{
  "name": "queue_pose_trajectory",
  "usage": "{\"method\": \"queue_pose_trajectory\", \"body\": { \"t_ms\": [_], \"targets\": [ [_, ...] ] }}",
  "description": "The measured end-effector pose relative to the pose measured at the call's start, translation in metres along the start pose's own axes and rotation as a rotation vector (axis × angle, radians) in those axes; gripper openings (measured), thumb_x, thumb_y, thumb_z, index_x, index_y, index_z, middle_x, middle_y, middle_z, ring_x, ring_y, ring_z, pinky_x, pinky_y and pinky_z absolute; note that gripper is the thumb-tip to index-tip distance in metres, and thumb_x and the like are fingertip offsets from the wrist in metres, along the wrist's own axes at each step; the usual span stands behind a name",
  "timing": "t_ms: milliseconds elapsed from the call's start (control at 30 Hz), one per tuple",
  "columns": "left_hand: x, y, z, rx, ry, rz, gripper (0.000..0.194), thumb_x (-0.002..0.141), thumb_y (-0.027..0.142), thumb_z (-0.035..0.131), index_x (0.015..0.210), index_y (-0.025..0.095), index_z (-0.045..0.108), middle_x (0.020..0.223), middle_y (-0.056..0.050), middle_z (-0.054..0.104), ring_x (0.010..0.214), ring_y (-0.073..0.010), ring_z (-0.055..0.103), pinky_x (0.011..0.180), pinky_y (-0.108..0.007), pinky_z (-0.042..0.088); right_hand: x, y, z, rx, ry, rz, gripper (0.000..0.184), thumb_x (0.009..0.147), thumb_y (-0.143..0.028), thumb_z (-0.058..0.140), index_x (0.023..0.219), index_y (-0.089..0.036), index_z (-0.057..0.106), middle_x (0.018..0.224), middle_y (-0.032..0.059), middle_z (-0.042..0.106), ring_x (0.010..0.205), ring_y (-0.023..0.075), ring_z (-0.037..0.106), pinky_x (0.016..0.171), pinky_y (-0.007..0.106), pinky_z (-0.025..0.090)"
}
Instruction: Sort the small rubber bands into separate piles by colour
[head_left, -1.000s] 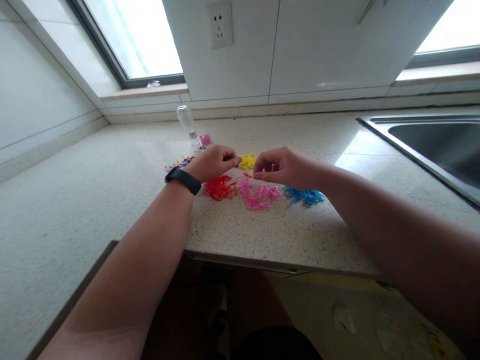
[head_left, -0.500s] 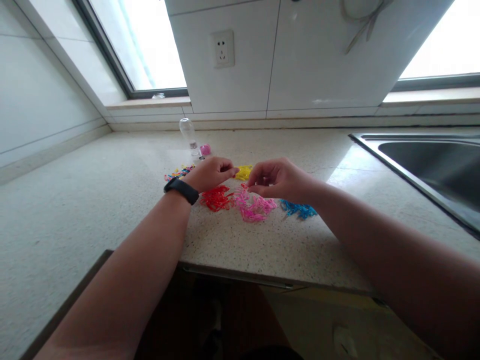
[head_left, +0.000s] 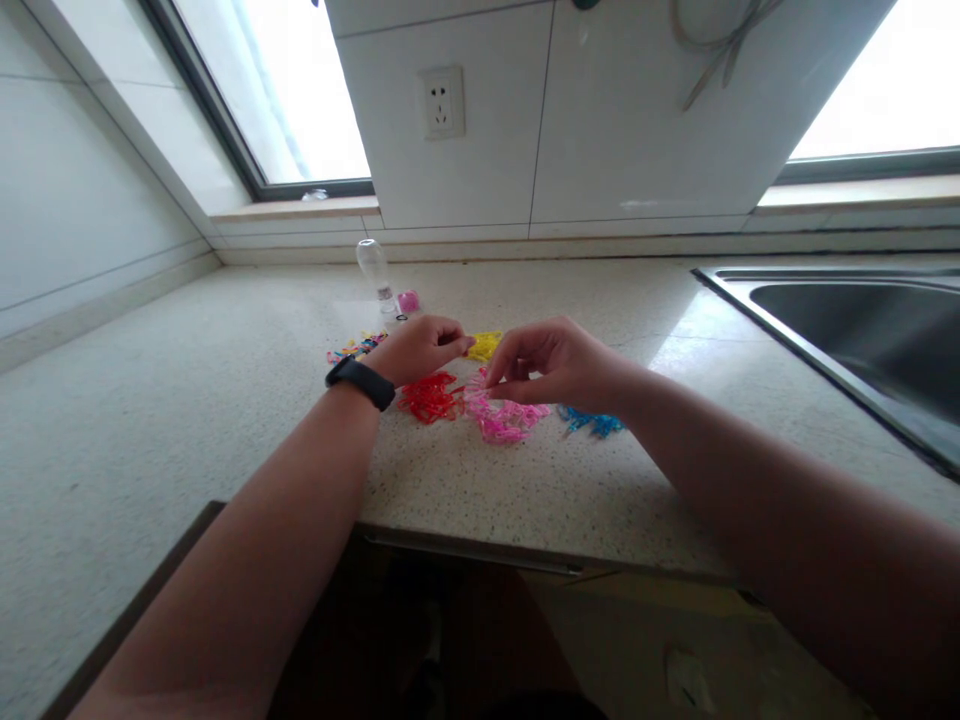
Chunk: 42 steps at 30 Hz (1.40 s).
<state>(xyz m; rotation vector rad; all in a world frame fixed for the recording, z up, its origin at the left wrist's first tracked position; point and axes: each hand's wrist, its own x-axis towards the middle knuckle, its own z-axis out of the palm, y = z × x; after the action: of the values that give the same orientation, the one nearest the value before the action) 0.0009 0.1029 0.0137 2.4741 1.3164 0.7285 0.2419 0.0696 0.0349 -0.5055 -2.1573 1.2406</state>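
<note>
Small piles of what look like thin rubber bands lie on the counter, sorted by colour. My left hand (head_left: pixel 429 347), a black band on its wrist, is closed in a pinch beside the yellow pile (head_left: pixel 484 346) and above the red pile (head_left: pixel 430 397). Whatever its fingertips hold is too small to make out. Over the pink pile (head_left: pixel 506 420), my right hand (head_left: pixel 551 362) pinches thumb and finger together at the pile's upper left edge; the contents of that pinch cannot be made out. Right of it, a blue pile (head_left: pixel 591 420) is partly covered by my forearm. A mixed-colour pile (head_left: pixel 358 347) sits left of my left hand.
An upturned clear bottle (head_left: pixel 373 270) stands behind the piles, with a pink round object (head_left: pixel 409 301) and a small dark ring (head_left: pixel 401 318) near it. A steel sink (head_left: pixel 731 285) is set into the counter (head_left: pixel 225 400) at right. The tiled wall carries a socket (head_left: pixel 442 103).
My right hand has shifted slightly left and down, its fingertips lower at the pink pile. A red bit seen at those fingertips before no longer shows. My left hand has barely moved.
</note>
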Motion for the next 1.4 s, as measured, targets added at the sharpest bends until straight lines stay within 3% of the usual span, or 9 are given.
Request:
{"method": "queue_pose_trajectory", "body": {
  "t_ms": [967,1400],
  "targets": [
    [0.0011,-0.0017,0.0008,0.005,-0.021,-0.009,0.030,0.094,0.035,0.058,0.076,0.014,0.070,0.057,0.002,0.051,0.055,-0.0098,0.043,0.054,-0.027,0.029,0.0010,0.0040,-0.0033,-0.043,0.008,0.011,0.018,0.080,-0.030,0.078,0.086,-0.014,0.073,0.064,-0.0024,0.061,0.056,0.0073,0.047,0.050,0.024,0.035],
    [0.0013,-0.0015,0.0003,0.023,-0.032,-0.004,0.031,0.095,0.036,0.057,0.078,0.014,0.072,0.058,0.002,0.053,0.054,-0.0099,0.043,0.054,-0.027,0.029,0.0014,0.0057,-0.0025,-0.129,-0.067,0.015,0.017,0.081,-0.031,0.076,0.086,-0.015,0.073,0.064,-0.0025,0.062,0.056,0.0079,0.050,0.050,0.023,0.037]
  ]
}}
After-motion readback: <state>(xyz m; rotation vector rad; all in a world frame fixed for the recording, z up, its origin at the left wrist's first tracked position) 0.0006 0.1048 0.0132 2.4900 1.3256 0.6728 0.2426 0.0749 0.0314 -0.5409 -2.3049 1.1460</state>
